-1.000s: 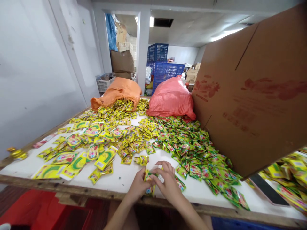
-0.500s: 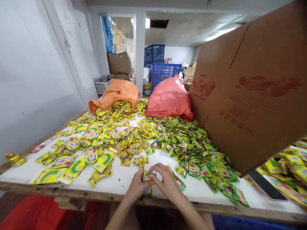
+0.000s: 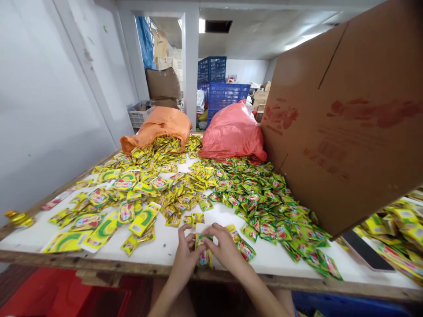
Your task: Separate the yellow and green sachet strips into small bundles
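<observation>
My left hand (image 3: 185, 256) and my right hand (image 3: 225, 249) meet at the near edge of the white table (image 3: 172, 246). Together they grip a small stack of yellow-green sachets (image 3: 205, 252), held upright between the fingers. A few loose sachets (image 3: 194, 219) lie just beyond my hands. A wide spread of green sachets (image 3: 264, 202) covers the table to the right, and yellow sachets (image 3: 155, 185) cover the left, with larger yellow packets (image 3: 99, 229) nearest the front left.
An orange sack (image 3: 158, 127) spills sachets at the back left; a pink sack (image 3: 233, 134) sits beside it. A big cardboard flap (image 3: 350, 119) overhangs the right side. Blue crates (image 3: 224, 90) stand behind. A phone (image 3: 365, 255) lies at right.
My hands stayed at the near edge, still gripping the stack. The fingers shifted slightly around the sachets. The camera view drifted a little.
</observation>
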A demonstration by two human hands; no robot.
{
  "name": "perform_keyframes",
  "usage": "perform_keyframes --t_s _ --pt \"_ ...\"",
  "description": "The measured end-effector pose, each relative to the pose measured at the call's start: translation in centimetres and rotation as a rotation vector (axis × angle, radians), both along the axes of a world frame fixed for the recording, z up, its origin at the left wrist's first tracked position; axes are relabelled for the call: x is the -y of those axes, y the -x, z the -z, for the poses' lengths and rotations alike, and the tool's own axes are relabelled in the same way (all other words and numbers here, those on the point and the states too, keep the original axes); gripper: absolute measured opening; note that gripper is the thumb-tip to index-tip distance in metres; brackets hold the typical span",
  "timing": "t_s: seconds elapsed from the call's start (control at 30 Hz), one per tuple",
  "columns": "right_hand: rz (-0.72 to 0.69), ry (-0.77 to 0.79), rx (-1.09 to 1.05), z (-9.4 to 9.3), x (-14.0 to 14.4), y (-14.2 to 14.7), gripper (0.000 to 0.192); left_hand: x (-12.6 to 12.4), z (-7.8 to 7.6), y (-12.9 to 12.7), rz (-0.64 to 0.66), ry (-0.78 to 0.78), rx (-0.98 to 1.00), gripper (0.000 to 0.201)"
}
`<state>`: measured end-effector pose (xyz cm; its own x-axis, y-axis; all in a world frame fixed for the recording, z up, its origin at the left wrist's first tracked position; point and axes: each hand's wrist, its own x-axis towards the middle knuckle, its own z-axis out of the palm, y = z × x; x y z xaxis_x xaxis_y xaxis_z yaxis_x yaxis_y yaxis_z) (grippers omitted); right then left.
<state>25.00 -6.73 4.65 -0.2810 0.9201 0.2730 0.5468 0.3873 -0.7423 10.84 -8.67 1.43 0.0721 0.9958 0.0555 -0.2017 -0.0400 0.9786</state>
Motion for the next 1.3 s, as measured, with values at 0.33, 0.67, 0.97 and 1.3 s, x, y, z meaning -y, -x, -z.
perform_keyframes --t_s 0.33,0.67,0.97,1.3 --pt "0.043 0.148 -0.437 2.1 0.9 -0.4 0.022 -0.5 -0.5 0.8 0.104 -0.03 -0.072 0.02" --pt "0.108 0.03 -0.484 2.5 1.1 0.4 0.021 -0.7 -1.3 1.1 -0.034 -0.16 -0.179 0.019" --pt "0.08 -0.061 -0.275 0.9 1.9 0.1 0.018 0.0 -2.0 1.0 -0.095 -0.216 -0.358 0.012" --pt "0.095 0.0 -0.177 -0.3 1.0 0.0 0.018 -1.3 -3.0 0.7 -0.076 -0.116 -0.331 0.014"
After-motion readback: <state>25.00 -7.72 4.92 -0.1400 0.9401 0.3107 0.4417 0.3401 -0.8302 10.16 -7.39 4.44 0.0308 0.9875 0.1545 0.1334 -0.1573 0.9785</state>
